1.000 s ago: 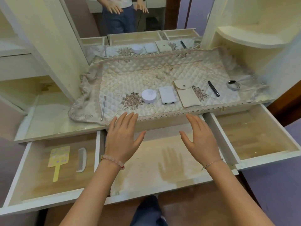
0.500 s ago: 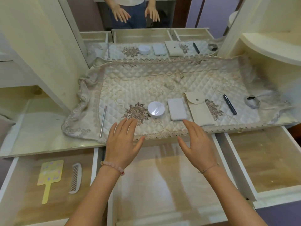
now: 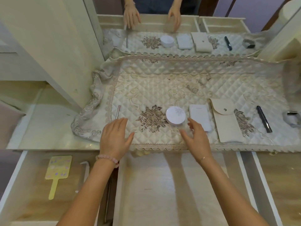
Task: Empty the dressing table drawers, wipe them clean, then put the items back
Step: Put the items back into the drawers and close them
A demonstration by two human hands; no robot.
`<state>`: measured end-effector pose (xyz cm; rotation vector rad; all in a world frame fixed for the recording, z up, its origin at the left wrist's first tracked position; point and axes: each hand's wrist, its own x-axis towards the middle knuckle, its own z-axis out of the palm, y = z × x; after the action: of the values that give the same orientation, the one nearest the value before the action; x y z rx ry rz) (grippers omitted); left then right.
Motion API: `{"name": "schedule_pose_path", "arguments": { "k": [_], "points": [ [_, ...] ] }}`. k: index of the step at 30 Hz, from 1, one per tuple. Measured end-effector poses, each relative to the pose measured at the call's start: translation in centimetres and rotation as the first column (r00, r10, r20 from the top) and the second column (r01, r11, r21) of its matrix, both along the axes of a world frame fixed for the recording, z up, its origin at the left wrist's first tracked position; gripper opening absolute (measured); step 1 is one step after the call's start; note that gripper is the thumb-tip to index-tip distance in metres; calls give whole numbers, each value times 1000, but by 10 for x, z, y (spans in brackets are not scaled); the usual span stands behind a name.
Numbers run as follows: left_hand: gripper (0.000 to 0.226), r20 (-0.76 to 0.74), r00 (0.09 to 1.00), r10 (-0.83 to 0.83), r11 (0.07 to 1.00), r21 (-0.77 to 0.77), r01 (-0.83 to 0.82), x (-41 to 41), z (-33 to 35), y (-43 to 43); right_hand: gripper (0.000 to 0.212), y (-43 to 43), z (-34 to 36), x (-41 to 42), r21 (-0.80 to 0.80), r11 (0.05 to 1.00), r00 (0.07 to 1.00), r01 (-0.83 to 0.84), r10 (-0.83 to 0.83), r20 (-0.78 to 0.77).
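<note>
A cream dressing table (image 3: pixel 48 128) with a mirror (image 3: pixel 218 7) at its back carries a quilted cream cover (image 3: pixel 162 82) with lace trim and brown embroidered flowers. Three drawers stand pulled out below its front edge.

The right hand (image 3: pixel 197 137) hangs over the cover just in front of the round white lidded case (image 3: pixel 175 115). Its fingers are loosely spread and a little curved, and it holds nothing. The fingertips are blurred, so I cannot tell whether they touch the case. The left hand (image 3: pixel 114 139) is to the left of the case, palm down, with fingers straight and close together and the thumb held out, also holding nothing. Its fingertips reach the near end of the thin silver stick (image 3: pixel 117 111), which lies left of the case beyond a brown flower.

Just right of the case lies the flat white rectangular box (image 3: pixel 200 117), then the cream fabric pouch with a snap button (image 3: pixel 225 119). Farther right is the dark pen-like tube (image 3: pixel 263 119), and at the edge of view the grey band (image 3: pixel 291 119).

In front of the case, under both wrists, is the middle drawer (image 3: pixel 154 193) with its pale bottom. The left drawer (image 3: pixel 32 201), front-left of the case, holds the yellow paddle-shaped hand mirror (image 3: pixel 57 172) and the white comb (image 3: pixel 83 172), which is partly hidden by the left forearm. The right drawer (image 3: pixel 285 185), front-right of the case, shows a wood-grain bottom.
</note>
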<state>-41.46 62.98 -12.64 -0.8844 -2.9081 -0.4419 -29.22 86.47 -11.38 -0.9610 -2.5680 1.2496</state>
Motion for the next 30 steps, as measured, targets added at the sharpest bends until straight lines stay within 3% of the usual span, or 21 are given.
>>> {"name": "schedule_pose_path", "arguments": {
  "k": [3, 5, 12, 16, 30],
  "points": [
    [46, 139, 986, 89, 995, 20, -93, -13, -13, -4, 63, 1, -6, -24, -262, 944, 980, 198, -187, 69],
    [45, 205, 966, 157, 987, 5, -161, -19, -19, -5, 62, 4, -12, -35, -357, 882, 951, 308, -290, 103],
    [33, 276, 921, 275, 946, 92, -310, -30, -28, -7, 42, 4, -22, -57, -197, 882, 900, 427, -394, 187],
    [29, 315, 901, 297, 921, 154, -357, -33, -30, -6, 45, -7, -23, -69, -160, 860, 871, 484, -455, 187],
    [27, 386, 851, 357, 838, 271, -474, -26, -26, -7, 53, -3, -25, -88, -414, 719, 825, 558, -537, 177]
  ]
}}
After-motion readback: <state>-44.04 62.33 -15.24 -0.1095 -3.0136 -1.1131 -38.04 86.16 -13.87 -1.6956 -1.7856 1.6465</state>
